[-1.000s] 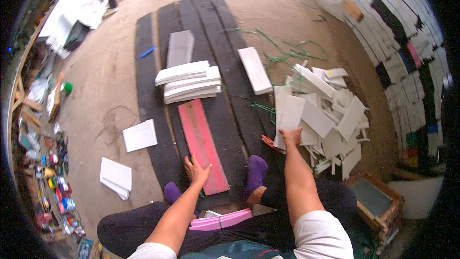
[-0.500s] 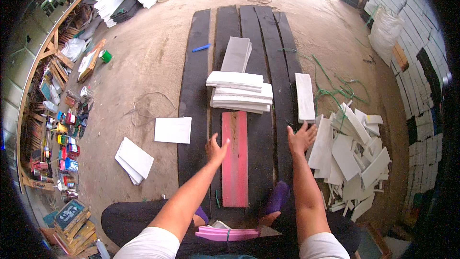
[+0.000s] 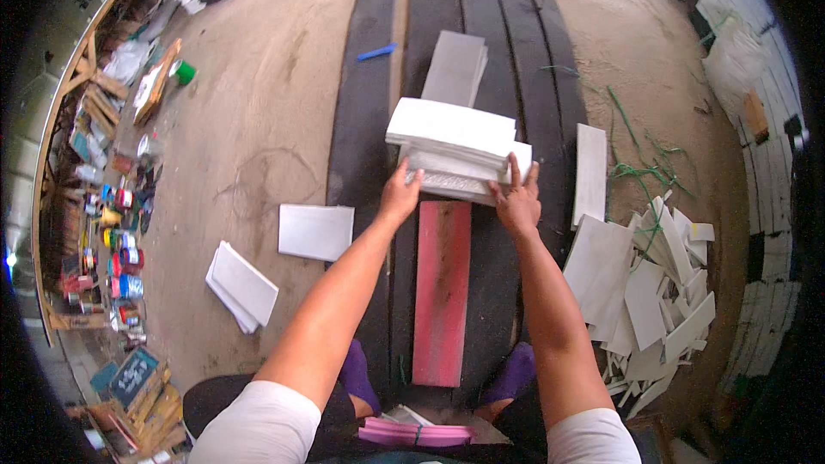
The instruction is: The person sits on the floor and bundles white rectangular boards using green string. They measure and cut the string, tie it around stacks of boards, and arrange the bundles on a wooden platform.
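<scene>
A stack of white rectangular boards (image 3: 451,125) sits ahead of me on the black planks, its upper boards turned slightly askew to the lower ones. My left hand (image 3: 400,195) grips the near left corner of the lower boards, thumb along the front edge. At the near right corner, my right hand (image 3: 518,199) holds the same stack with its fingers up against the side. Between my arms lies a long pink-red board (image 3: 442,292) with a dark worn streak. Behind the stack, several grey boards (image 3: 455,64) overlap one another.
Black planks (image 3: 361,137) carry a blue tool-like object (image 3: 376,52). White off-cuts (image 3: 649,305) are heaped at right, near green string (image 3: 636,170). A single white board (image 3: 315,232) and a small pile (image 3: 243,282) lie left. Pink strips (image 3: 417,433) lie tied before me.
Both hands have reached forward and inward from beside the pink-red board onto the white stack. My right hand has gone from open to gripping. The view has tilted down.
</scene>
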Demonstrator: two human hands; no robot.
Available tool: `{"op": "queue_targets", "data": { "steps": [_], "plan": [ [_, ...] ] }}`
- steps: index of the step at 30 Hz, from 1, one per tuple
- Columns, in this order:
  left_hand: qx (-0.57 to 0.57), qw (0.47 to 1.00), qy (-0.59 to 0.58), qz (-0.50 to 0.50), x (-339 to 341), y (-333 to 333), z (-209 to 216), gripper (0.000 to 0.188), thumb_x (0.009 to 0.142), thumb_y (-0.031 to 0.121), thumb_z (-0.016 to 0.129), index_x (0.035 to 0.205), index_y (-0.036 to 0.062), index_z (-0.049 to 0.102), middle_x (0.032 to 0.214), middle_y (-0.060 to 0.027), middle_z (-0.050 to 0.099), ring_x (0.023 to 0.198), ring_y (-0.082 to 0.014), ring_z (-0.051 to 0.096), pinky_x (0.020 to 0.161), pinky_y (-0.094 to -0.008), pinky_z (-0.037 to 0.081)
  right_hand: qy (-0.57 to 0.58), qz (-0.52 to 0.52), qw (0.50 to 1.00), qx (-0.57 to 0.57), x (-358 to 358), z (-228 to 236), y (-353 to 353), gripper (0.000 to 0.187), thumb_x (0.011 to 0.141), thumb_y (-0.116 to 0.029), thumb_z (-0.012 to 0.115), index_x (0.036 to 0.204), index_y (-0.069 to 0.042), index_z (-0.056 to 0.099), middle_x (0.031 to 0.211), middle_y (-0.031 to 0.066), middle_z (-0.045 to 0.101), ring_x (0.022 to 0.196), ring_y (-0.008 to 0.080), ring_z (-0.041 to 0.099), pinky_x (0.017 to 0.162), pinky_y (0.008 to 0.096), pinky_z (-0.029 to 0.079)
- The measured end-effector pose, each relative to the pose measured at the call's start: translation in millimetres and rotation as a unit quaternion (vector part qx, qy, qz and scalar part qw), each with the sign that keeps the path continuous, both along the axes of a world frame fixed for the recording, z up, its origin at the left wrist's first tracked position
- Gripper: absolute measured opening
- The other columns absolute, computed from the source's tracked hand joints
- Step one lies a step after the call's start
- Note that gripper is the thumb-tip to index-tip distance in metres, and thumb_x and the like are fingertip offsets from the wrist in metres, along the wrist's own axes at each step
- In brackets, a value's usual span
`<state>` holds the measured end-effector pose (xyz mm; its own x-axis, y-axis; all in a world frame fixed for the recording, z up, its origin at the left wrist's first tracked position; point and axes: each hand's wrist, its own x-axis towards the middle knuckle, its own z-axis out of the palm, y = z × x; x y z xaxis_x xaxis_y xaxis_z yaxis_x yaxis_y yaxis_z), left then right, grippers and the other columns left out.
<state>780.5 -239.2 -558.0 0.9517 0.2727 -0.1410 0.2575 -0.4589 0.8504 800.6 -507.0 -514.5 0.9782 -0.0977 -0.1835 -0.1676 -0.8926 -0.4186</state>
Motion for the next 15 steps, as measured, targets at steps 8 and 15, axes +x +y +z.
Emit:
{"op": "queue_targets", "data": {
  "steps": [8,15],
  "plan": [
    [0.150,0.985,-0.068,0.054,-175,12,-10,0.064,0.090,0.032,0.074,0.143,0.0043,0.053,0.150,-0.0273,0.046,0.140,-0.0421,0.044,0.117,-0.0478,0.036,-0.137,0.032,0.987,-0.078,-119,-41,50,0.085,0.093,-0.051,0.067,0.162,-0.028,0.023,0.163,0.0281,0.023,0.149,0.0456,0.028,0.117,0.0574,0.030],
    [0.219,0.952,0.134,0.167,-317,104,-14,0.058,0.088,0.034,0.075,0.137,0.0073,0.057,0.144,-0.0201,0.051,0.136,-0.0394,0.045,0.113,-0.0500,0.038,0.040,0.233,0.969,-0.069,-239,-30,117,0.080,0.088,-0.048,0.073,0.155,-0.020,0.038,0.161,0.0260,0.030,0.150,0.0455,0.025,0.119,0.0565,0.026]
  ]
}}
